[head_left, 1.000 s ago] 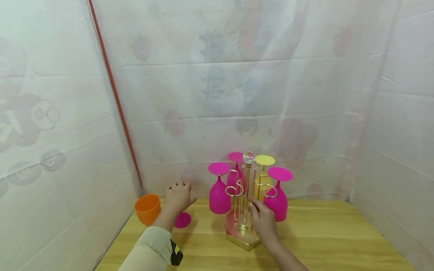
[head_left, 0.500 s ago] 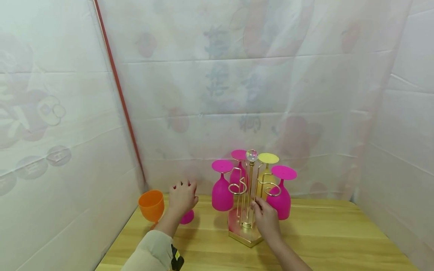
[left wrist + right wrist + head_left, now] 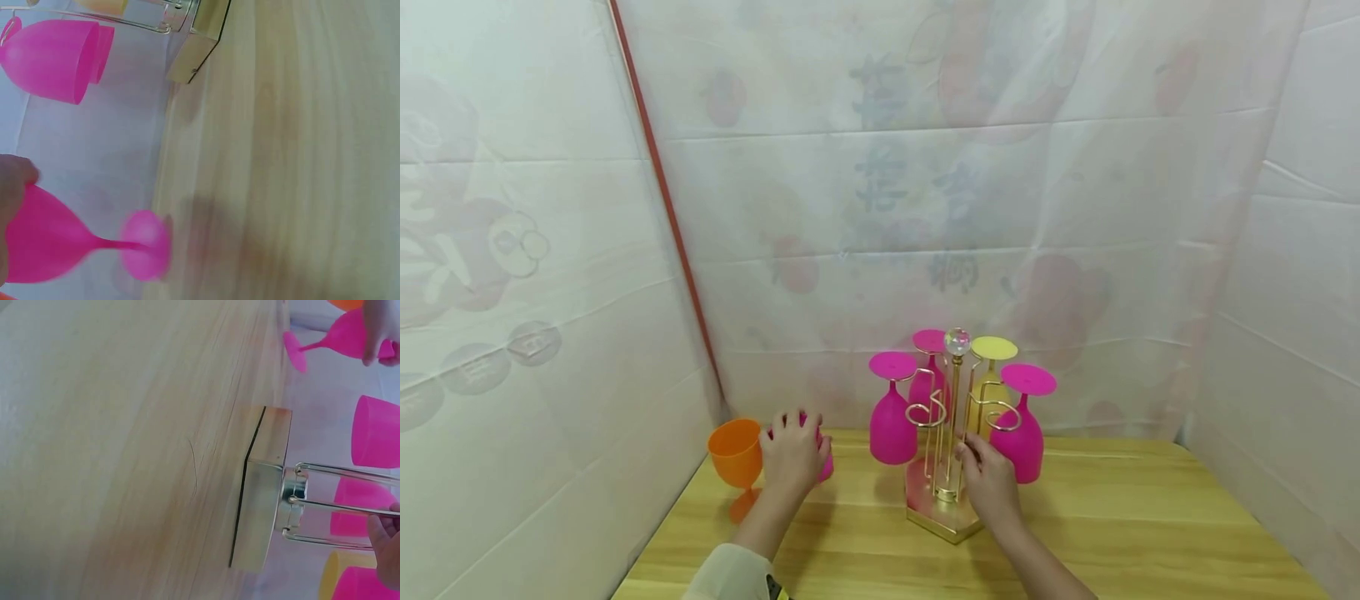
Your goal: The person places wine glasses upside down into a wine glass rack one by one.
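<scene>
My left hand (image 3: 793, 454) grips a magenta wine goblet (image 3: 50, 240) by its bowl, fingers over the rim. Its stem and round foot (image 3: 147, 245) show in the left wrist view, the goblet tilted; whether the foot touches the table I cannot tell. At the rack (image 3: 946, 518), a gold stand with a hexagonal base and a crystal ball on top, my right hand (image 3: 991, 482) pinches an upright wire. Hanging upside down from the rack are a front-left magenta goblet (image 3: 892, 429), a back magenta goblet (image 3: 929, 392), a yellow goblet (image 3: 992, 392) and a front-right magenta goblet (image 3: 1021, 442).
An orange goblet (image 3: 736, 458) stands upright on the wooden table (image 3: 1120, 533), just left of my left hand. Pale printed sheeting (image 3: 820, 208) encloses the table at the back and both sides. A red strip (image 3: 662, 192) runs down the left corner.
My left hand has moved slightly left and down, and the magenta goblet in it has turned, its bowl now showing right of the fingers. The right hand stays on the rack.
</scene>
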Demonstrator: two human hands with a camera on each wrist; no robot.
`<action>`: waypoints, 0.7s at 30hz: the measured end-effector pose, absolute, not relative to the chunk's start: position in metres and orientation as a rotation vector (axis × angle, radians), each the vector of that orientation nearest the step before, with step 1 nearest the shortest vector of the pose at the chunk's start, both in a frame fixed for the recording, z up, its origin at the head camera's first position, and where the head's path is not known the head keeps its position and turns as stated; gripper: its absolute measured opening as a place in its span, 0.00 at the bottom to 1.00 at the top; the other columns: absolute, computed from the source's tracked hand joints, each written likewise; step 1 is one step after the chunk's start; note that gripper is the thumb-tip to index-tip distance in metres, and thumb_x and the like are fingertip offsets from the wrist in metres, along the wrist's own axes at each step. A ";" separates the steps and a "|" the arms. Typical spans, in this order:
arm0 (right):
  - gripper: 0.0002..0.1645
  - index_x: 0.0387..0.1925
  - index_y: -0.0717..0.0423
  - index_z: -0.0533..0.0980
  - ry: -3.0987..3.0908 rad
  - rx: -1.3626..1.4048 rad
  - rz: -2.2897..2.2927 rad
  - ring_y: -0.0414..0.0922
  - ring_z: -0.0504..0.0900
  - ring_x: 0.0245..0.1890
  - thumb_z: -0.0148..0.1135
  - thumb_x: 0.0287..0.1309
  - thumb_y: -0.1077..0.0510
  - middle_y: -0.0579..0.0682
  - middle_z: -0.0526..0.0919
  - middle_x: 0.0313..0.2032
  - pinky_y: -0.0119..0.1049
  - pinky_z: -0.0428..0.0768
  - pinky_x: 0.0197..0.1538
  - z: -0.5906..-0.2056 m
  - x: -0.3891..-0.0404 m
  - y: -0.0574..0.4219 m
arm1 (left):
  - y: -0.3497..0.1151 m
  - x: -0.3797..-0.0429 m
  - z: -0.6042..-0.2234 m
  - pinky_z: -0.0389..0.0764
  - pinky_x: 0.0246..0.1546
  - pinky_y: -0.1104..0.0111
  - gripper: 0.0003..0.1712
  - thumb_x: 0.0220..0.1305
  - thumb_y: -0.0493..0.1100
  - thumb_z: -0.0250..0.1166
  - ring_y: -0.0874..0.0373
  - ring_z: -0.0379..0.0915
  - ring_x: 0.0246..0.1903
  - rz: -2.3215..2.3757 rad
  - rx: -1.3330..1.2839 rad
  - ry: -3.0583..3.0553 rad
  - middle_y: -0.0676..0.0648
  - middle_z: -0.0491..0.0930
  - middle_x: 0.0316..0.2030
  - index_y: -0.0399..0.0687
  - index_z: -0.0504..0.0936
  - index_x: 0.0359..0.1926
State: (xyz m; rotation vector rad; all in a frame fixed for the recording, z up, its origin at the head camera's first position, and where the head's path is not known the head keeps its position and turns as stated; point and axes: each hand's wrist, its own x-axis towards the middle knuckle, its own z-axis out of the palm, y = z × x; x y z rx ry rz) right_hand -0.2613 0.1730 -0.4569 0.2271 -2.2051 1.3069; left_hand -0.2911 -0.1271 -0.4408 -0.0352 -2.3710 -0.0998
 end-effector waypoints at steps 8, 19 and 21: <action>0.18 0.57 0.64 0.77 -2.207 0.211 1.389 0.53 0.86 0.42 0.58 0.68 0.61 0.56 0.87 0.42 0.29 0.80 0.26 -0.458 -0.254 0.174 | -0.123 -0.288 -0.453 0.71 0.39 0.46 0.20 0.51 0.55 0.72 0.40 0.70 0.47 -0.257 -0.159 -2.008 0.42 0.77 0.45 0.50 0.84 0.42; 0.19 0.57 0.60 0.78 -2.197 0.235 1.382 0.47 0.85 0.42 0.61 0.65 0.62 0.55 0.86 0.44 0.33 0.85 0.41 -0.459 -0.250 0.174 | -0.121 -0.283 -0.430 0.68 0.39 0.49 0.20 0.50 0.51 0.74 0.37 0.69 0.46 -0.547 -0.119 -1.690 0.38 0.76 0.44 0.42 0.82 0.38; 0.20 0.57 0.60 0.78 -2.198 0.236 1.381 0.47 0.85 0.43 0.61 0.65 0.62 0.55 0.86 0.44 0.35 0.85 0.42 -0.459 -0.249 0.175 | -0.121 -0.281 -0.423 0.68 0.38 0.53 0.19 0.50 0.48 0.75 0.37 0.68 0.46 -0.672 -0.094 -1.611 0.36 0.76 0.45 0.41 0.81 0.38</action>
